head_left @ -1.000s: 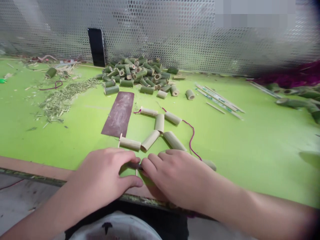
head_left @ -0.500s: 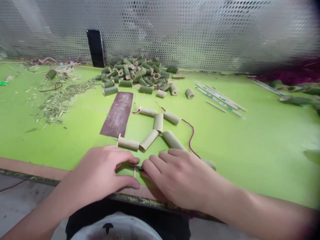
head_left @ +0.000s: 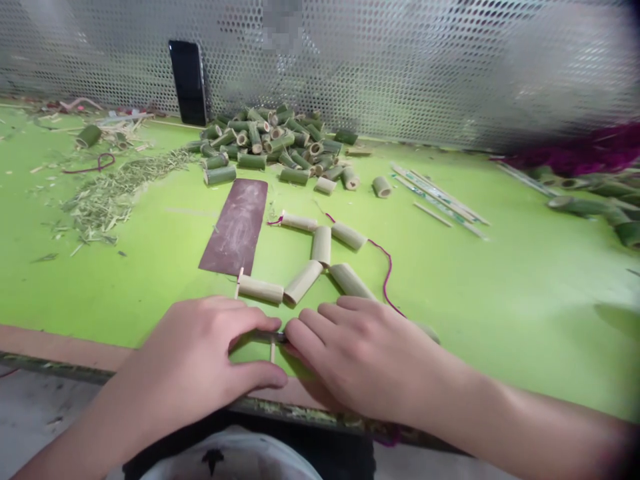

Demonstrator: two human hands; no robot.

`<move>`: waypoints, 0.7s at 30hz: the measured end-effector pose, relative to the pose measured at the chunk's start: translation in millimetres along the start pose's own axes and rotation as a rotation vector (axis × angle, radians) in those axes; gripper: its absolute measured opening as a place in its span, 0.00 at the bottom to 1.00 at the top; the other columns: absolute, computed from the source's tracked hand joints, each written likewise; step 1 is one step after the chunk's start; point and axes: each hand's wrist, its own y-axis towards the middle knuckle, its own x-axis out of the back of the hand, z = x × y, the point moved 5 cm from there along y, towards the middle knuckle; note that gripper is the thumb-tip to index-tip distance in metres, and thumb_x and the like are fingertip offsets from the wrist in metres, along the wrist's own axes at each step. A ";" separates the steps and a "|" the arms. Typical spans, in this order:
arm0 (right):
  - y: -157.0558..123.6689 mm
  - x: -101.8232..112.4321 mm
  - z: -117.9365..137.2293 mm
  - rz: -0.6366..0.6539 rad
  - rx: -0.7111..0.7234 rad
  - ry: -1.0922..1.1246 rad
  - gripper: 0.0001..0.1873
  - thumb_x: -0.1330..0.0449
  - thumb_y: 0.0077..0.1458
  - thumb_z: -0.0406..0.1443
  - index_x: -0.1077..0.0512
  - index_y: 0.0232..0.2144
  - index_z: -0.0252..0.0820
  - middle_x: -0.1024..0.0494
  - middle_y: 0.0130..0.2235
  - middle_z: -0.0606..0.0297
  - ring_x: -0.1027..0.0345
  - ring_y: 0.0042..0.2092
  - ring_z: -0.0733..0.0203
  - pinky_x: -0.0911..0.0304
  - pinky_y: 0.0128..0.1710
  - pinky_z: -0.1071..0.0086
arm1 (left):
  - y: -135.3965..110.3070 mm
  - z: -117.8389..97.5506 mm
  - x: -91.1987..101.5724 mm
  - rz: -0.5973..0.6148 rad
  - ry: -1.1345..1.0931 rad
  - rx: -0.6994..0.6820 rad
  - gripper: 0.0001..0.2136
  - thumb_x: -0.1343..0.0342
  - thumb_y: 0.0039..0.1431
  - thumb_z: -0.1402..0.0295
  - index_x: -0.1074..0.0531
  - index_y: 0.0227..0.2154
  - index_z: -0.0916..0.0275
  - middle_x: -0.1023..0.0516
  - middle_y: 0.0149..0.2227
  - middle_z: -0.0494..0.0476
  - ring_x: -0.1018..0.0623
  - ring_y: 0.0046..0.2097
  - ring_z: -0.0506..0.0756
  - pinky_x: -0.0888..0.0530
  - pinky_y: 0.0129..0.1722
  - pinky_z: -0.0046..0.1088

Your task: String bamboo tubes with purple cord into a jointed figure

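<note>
The left hand (head_left: 190, 353) and right hand (head_left: 365, 360) meet near the edge of the table (head_left: 500, 320), their fingers (head_left: 255, 320) closed narrowly on a small dark piece (head_left: 274, 337). It is mostly hidden, so its kind cannot be told. A thin bamboo stick (head_left: 273, 351) shows below it, between the hands, and a bamboo tube (head_left: 260, 290) lies just beyond the left hand.

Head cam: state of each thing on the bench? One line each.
Left hand, curled around dark slim piece
Right hand, fingertips at that piece's other end
Peeled bamboo tubes, flat in a zigzag row
Red cord, slack, curving
Green bamboo tubes, heaped
Sandpaper strip, flat, dusty
Phone, propped against perforated metal screen
Shavings, scattered in a loose heap
</note>
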 end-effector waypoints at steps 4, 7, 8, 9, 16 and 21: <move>1.2 -1.0 -0.4 -0.007 -0.013 0.022 0.07 0.45 0.64 0.33 0.36 0.31 0.44 0.31 0.26 0.71 0.45 0.26 0.59 0.59 0.30 0.61 | -0.7 -0.2 1.6 0.004 0.000 -0.020 0.12 0.33 0.57 0.59 0.17 0.44 0.47 0.28 0.23 0.46 0.29 0.26 0.53 0.27 0.38 0.30; 0.7 -0.5 0.0 -0.023 -0.011 0.043 0.09 0.47 0.67 0.33 0.35 0.31 0.43 0.31 0.26 0.70 0.46 0.26 0.59 0.59 0.30 0.61 | -0.5 -0.6 0.6 -0.004 0.002 -0.017 0.11 0.33 0.57 0.60 0.17 0.44 0.48 0.27 0.24 0.46 0.29 0.26 0.53 0.27 0.38 0.30; 0.0 -0.3 0.3 -0.027 -0.009 0.048 0.10 0.48 0.68 0.33 0.35 0.31 0.43 0.31 0.26 0.70 0.47 0.26 0.59 0.59 0.30 0.61 | -0.6 -0.7 -0.1 -0.005 0.001 -0.018 0.12 0.33 0.57 0.61 0.17 0.44 0.48 0.26 0.24 0.46 0.28 0.26 0.54 0.27 0.38 0.30; -0.7 -0.3 0.6 -0.029 -0.008 0.050 0.10 0.48 0.68 0.33 0.35 0.31 0.43 0.31 0.26 0.70 0.47 0.26 0.59 0.59 0.31 0.61 | -0.7 -0.8 -0.8 -0.006 -0.001 -0.020 0.12 0.33 0.57 0.61 0.17 0.44 0.48 0.25 0.25 0.46 0.28 0.27 0.54 0.27 0.38 0.30; -1.0 0.2 1.6 -0.035 -0.018 0.039 0.11 0.48 0.68 0.32 0.35 0.30 0.43 0.31 0.26 0.70 0.47 0.26 0.59 0.59 0.31 0.61 | -1.8 -0.3 -2.0 -0.005 -0.003 -0.023 0.11 0.33 0.57 0.62 0.17 0.44 0.48 0.24 0.26 0.47 0.26 0.28 0.54 0.28 0.36 0.29; 1.3 1.8 2.3 -0.026 -0.016 0.020 0.10 0.49 0.67 0.31 0.35 0.31 0.43 0.31 0.26 0.70 0.47 0.26 0.59 0.59 0.31 0.61 | -0.1 -1.7 -1.6 0.006 -0.005 -0.017 0.11 0.35 0.58 0.62 0.17 0.44 0.49 0.21 0.29 0.48 0.25 0.29 0.54 0.28 0.36 0.29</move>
